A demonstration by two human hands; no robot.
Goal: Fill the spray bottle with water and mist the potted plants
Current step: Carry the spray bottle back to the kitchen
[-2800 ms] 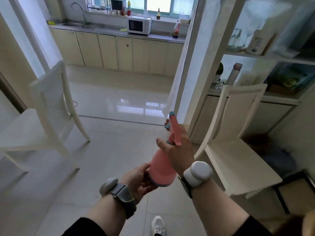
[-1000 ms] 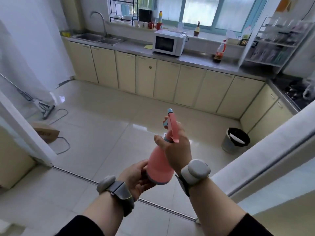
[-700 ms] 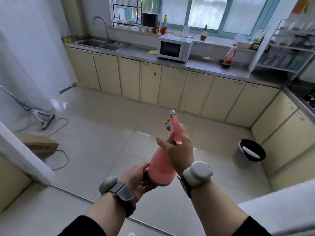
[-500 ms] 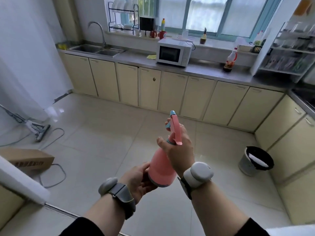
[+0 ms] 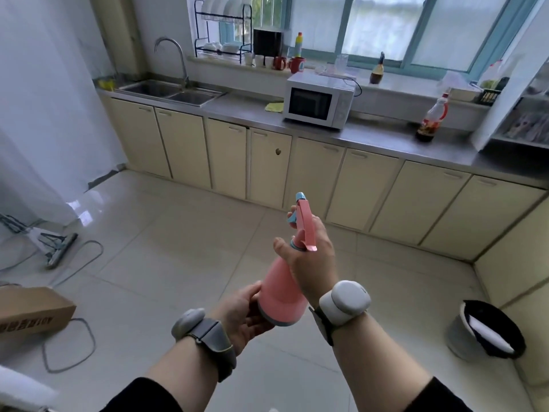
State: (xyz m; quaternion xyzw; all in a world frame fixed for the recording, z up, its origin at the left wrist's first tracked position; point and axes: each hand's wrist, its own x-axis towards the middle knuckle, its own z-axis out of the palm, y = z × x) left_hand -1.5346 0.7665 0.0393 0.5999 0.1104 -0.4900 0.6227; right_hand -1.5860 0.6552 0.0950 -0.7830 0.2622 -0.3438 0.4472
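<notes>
Carrying stage: right hand (image 5: 312, 257) grips the pink spray bottle's (image 5: 280, 295) neck, left hand (image 5: 243, 313) cups its base, well short of the sink (image 5: 169, 92). Next, unscrewing under its tap.

Legible text: none. Cardboard box (image 5: 31, 310), near left on the floor: dark print along its side, inverted and too blurred to read.
</notes>
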